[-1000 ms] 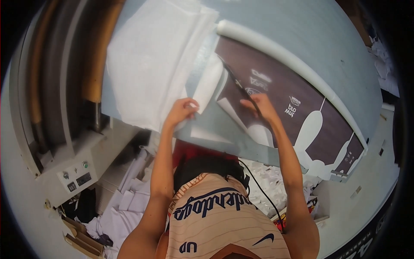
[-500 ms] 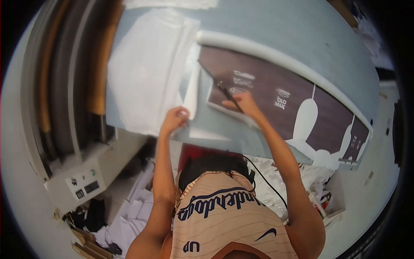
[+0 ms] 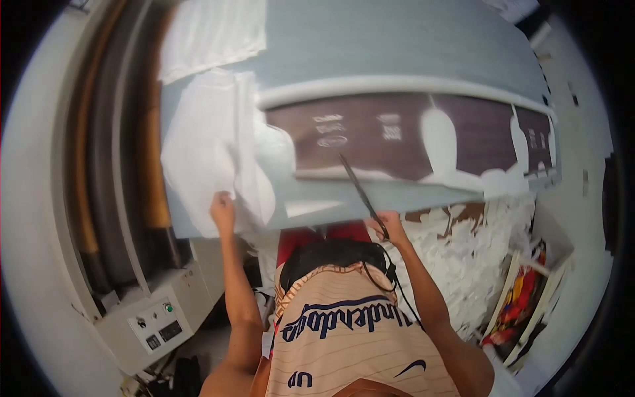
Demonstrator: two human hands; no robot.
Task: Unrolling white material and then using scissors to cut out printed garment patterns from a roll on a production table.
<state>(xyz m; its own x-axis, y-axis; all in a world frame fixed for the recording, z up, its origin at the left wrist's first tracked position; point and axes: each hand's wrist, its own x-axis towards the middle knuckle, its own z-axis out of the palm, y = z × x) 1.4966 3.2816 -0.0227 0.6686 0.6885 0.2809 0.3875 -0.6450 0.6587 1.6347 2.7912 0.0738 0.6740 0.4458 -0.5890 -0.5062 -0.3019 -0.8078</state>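
My left hand (image 3: 223, 212) is closed on the lower edge of a white fabric piece (image 3: 198, 132) at the left of the blue-grey table. Low at the table's front edge, my right hand (image 3: 390, 228) is wrapped round the handles of long dark scissors (image 3: 357, 180), their blades pointing up and left. The blade tips lie over a printed dark brown sheet (image 3: 397, 162) with white cut-out-like shapes and a white border. A white roll (image 3: 397, 84) runs along its far side. Between my hands lies a small white offcut (image 3: 314, 208).
Striped white cloth (image 3: 215, 36) covers the table's far left corner. Large rollers (image 3: 122, 132) and a control box (image 3: 159, 324) stand at the left. White scraps (image 3: 443, 264) are heaped below the front edge, beside a bin (image 3: 522, 298). A black cord (image 3: 407, 301) hangs by my waist.
My left hand has moved left and down with the white fabric piece, which now lies folded over. The right hand has drawn the scissors back from the printed sheet toward my body.
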